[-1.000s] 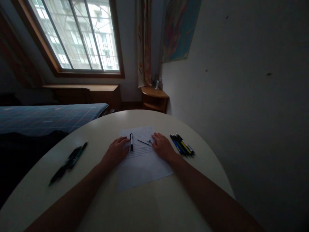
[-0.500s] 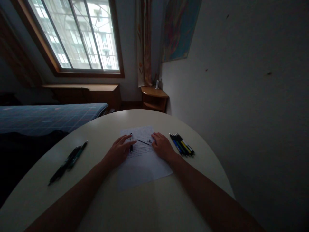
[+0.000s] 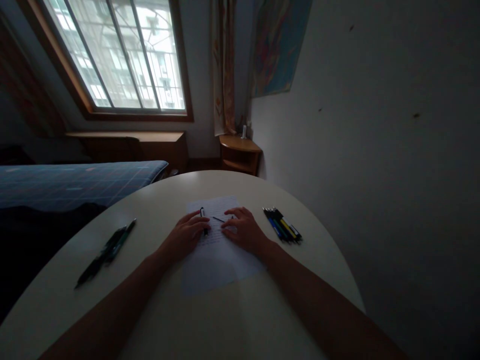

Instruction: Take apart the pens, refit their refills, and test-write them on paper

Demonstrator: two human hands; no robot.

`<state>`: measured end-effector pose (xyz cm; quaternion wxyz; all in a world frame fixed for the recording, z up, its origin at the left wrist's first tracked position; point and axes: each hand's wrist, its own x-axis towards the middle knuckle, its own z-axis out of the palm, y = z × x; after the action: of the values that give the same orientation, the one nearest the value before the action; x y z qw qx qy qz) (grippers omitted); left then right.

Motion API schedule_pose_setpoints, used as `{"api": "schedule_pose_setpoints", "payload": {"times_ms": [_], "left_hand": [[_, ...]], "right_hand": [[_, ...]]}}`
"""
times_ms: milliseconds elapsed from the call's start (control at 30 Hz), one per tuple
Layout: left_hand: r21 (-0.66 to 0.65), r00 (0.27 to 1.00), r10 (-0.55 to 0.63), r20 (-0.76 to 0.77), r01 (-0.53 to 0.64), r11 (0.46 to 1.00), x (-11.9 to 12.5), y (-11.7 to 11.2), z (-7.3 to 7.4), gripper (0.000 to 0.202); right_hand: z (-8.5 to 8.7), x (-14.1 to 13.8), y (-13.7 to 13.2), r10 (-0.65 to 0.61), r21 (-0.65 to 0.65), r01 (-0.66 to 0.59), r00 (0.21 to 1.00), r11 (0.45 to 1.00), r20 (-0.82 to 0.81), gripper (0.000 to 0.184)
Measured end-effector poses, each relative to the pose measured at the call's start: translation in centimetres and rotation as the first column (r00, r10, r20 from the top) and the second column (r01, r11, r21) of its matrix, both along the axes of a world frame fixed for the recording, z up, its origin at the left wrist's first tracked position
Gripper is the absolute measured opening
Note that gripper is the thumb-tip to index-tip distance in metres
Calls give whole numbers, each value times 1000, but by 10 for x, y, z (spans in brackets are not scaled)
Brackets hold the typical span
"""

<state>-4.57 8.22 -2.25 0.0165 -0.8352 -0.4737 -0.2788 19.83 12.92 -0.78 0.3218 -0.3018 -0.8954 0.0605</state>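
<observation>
A sheet of lined paper covered in handwriting lies on the round table. My left hand rests at its left side, thumb and fingers closed on a dark pen barrel with a light section. Fingers hide part of that barrel. Over the paper's right side, my right hand is spread, fingertips bent down beside a thin dark pen refill. The refill's right end is hidden beneath these fingers. Small dark bits by the right fingers are mostly covered.
Several pens lie in a row on the right. Further dark pens lie at the left of the pale table. A bed with a blue plaid cover stands beyond the left edge; a white wall runs along the right.
My right hand has moved left, its fingers now over the refill's right part. My left fingers have come further over the pen barrel, which has tilted slightly. The refill lies about where it was.
</observation>
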Motion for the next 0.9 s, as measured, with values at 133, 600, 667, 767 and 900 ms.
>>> {"api": "schedule_pose_setpoints", "payload": {"times_ms": [133,600,667,767,900], "left_hand": [[-6,1000,15,3,-15,1000,1,-1,1,28],[59,994,111,-17,-110,992,14,-8,13,27],[73,994,107,-23,-105,992,16,-8,13,27],[87,996,92,-19,-90,992,18,-9,13,26],[96,996,86,-12,-84,992,20,-10,14,27]], "right_hand": [[1,1,1,8,-17,-8,1000,1000,-8,5],[8,-3,-2,-17,-50,12,996,999,-90,8],[10,-3,-3,-13,-44,9,995,999,-102,7],[11,-4,-4,-13,-43,8,994,999,-109,7],[10,-5,-5,-2,-42,-2,995,999,-98,7]]}}
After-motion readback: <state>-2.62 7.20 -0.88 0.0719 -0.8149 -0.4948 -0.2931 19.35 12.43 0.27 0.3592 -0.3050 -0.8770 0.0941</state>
